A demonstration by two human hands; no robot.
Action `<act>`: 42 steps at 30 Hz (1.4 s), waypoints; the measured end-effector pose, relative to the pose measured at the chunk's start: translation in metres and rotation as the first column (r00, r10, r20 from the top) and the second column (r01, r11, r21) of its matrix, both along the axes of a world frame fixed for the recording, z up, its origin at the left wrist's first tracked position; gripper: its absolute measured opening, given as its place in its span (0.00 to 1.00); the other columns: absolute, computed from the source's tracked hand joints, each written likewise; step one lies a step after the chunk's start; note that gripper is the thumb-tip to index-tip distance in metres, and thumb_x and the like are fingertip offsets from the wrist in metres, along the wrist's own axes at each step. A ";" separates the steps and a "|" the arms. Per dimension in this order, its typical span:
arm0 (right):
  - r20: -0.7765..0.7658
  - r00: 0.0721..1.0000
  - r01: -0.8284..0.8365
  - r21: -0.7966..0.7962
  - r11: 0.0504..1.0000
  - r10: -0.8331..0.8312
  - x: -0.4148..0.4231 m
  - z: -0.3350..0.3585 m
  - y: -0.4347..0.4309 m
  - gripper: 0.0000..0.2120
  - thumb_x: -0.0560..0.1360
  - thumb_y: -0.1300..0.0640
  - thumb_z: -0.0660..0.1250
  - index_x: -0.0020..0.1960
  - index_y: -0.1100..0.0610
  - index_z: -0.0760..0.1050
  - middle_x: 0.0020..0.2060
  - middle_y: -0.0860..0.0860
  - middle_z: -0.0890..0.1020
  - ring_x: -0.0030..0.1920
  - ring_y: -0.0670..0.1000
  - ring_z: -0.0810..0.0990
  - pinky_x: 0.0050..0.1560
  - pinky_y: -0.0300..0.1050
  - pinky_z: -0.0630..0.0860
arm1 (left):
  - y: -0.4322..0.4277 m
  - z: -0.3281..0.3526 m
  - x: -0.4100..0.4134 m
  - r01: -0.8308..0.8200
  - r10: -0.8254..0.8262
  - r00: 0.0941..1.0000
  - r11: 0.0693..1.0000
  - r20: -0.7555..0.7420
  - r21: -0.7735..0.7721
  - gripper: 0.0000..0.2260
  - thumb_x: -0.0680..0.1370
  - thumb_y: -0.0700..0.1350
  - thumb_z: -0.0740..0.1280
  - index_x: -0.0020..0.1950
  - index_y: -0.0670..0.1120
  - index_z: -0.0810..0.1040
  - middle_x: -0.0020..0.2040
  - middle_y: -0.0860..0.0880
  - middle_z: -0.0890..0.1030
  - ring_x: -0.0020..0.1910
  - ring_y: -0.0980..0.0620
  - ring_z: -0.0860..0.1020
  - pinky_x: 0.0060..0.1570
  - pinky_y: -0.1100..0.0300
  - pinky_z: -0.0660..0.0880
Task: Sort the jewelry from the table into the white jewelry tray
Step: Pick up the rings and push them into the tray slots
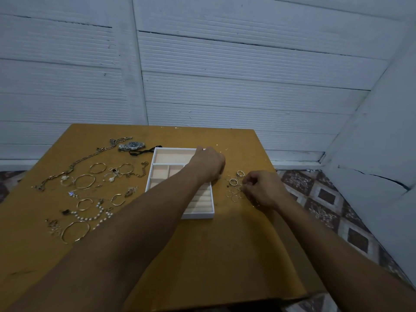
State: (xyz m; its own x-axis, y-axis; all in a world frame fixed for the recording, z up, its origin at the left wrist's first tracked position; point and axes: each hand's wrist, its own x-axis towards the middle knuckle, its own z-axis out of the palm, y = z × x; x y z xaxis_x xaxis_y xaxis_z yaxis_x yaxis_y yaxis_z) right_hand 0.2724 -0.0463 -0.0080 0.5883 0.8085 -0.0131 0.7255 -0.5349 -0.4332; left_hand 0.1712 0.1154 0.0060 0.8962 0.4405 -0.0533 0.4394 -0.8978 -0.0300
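A white jewelry tray (198, 215) with pale pink compartments sits mid-table. My left hand (208, 164) reaches across it and rests on its right rim, fingers curled down. To the tray's right lies a cluster of thin rings (234, 186). My right hand (263, 188) is at that cluster, fingertips pinched together on a ring. Left of the tray lie gold bangles (84, 181), a pearl strand (92, 216), a long chain (74, 165) and a wristwatch (132, 145).
The brown table (225, 255) ends close on the right and near side. A patterned surface (326, 199) lies beyond the right edge. White panelled walls stand behind and to the right.
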 end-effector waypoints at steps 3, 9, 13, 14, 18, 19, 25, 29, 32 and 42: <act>0.007 1.000 0.002 -0.008 1.000 -0.002 -0.003 0.000 0.000 0.07 0.75 0.50 0.70 0.51 0.50 0.81 0.42 0.47 0.82 0.45 0.49 0.80 0.47 0.46 0.78 | 0.000 0.001 -0.001 0.014 -0.014 1.000 1.000 0.015 -0.010 0.06 0.76 0.47 0.69 0.52 0.53 0.79 0.54 0.51 0.80 0.63 0.48 0.69 0.60 0.50 0.61; 0.020 1.000 0.003 -0.013 1.000 -0.002 -0.005 0.003 0.000 0.09 0.75 0.49 0.70 0.53 0.50 0.81 0.43 0.46 0.80 0.46 0.47 0.78 0.45 0.43 0.75 | -0.003 0.003 -0.001 0.057 -0.057 0.998 0.998 0.018 -0.019 0.05 0.76 0.46 0.68 0.51 0.53 0.81 0.53 0.52 0.81 0.63 0.49 0.68 0.60 0.50 0.61; 0.001 1.000 0.004 -0.015 1.000 -0.004 -0.007 0.004 0.002 0.07 0.74 0.49 0.71 0.51 0.49 0.81 0.42 0.46 0.80 0.44 0.48 0.78 0.45 0.47 0.78 | -0.002 0.011 -0.005 0.091 -0.083 0.993 0.992 0.089 -0.089 0.06 0.75 0.51 0.69 0.50 0.54 0.83 0.51 0.55 0.82 0.61 0.51 0.69 0.58 0.52 0.61; -0.008 1.000 0.009 -0.015 1.000 -0.009 -0.007 0.005 0.002 0.07 0.74 0.49 0.71 0.50 0.50 0.81 0.42 0.47 0.81 0.44 0.48 0.79 0.45 0.48 0.79 | 0.000 0.014 -0.007 0.098 -0.085 0.989 0.990 0.120 -0.100 0.07 0.75 0.52 0.69 0.51 0.54 0.83 0.52 0.56 0.83 0.61 0.51 0.70 0.58 0.52 0.61; -0.021 1.000 0.015 -0.011 1.000 -0.015 -0.009 0.006 0.004 0.04 0.74 0.52 0.71 0.47 0.50 0.79 0.41 0.47 0.80 0.43 0.48 0.77 0.44 0.45 0.76 | 0.017 0.031 -0.024 0.088 -0.056 0.975 0.986 0.214 -0.140 0.08 0.74 0.52 0.71 0.51 0.54 0.84 0.50 0.57 0.84 0.56 0.54 0.76 0.57 0.55 0.69; -0.037 0.999 0.020 0.001 1.000 -0.020 -0.009 0.006 0.004 0.03 0.74 0.53 0.71 0.44 0.50 0.78 0.39 0.47 0.80 0.42 0.48 0.78 0.44 0.45 0.76 | 0.022 0.034 -0.029 0.078 -0.041 0.973 0.985 0.227 -0.156 0.07 0.74 0.52 0.71 0.50 0.54 0.85 0.49 0.57 0.84 0.54 0.54 0.78 0.56 0.55 0.70; -0.077 0.997 0.032 0.052 0.998 -0.028 -0.010 0.005 0.001 0.04 0.73 0.56 0.72 0.41 0.51 0.79 0.36 0.47 0.81 0.38 0.46 0.78 0.36 0.38 0.72 | 0.043 0.041 -0.065 0.011 0.038 0.970 0.980 0.241 -0.200 0.07 0.74 0.50 0.72 0.50 0.53 0.85 0.49 0.56 0.85 0.50 0.56 0.79 0.51 0.59 0.73; -0.131 0.991 0.039 0.085 0.996 -0.028 -0.010 0.010 0.000 0.05 0.73 0.59 0.72 0.39 0.52 0.80 0.33 0.48 0.82 0.33 0.47 0.81 0.31 0.39 0.75 | 0.049 0.039 -0.086 -0.039 0.092 0.966 0.976 0.242 -0.215 0.07 0.74 0.50 0.72 0.51 0.53 0.85 0.49 0.55 0.84 0.50 0.55 0.79 0.52 0.56 0.76; -0.117 0.993 0.027 0.112 0.993 -0.013 -0.012 0.019 0.004 0.06 0.72 0.59 0.73 0.38 0.52 0.80 0.34 0.48 0.82 0.35 0.49 0.81 0.33 0.40 0.76 | 0.049 0.035 -0.098 -0.053 0.112 0.956 0.975 0.271 -0.216 0.06 0.75 0.50 0.71 0.50 0.54 0.85 0.49 0.55 0.84 0.47 0.56 0.78 0.44 0.61 0.72; -0.080 0.995 -0.046 0.224 0.974 0.066 -0.045 0.027 0.056 0.03 0.73 0.58 0.72 0.41 0.51 0.82 0.39 0.46 0.82 0.42 0.47 0.80 0.42 0.44 0.78 | 0.042 0.014 -0.121 -0.100 0.211 0.922 0.940 0.324 -0.326 0.05 0.74 0.51 0.71 0.48 0.57 0.85 0.48 0.56 0.84 0.45 0.57 0.79 0.49 0.53 0.78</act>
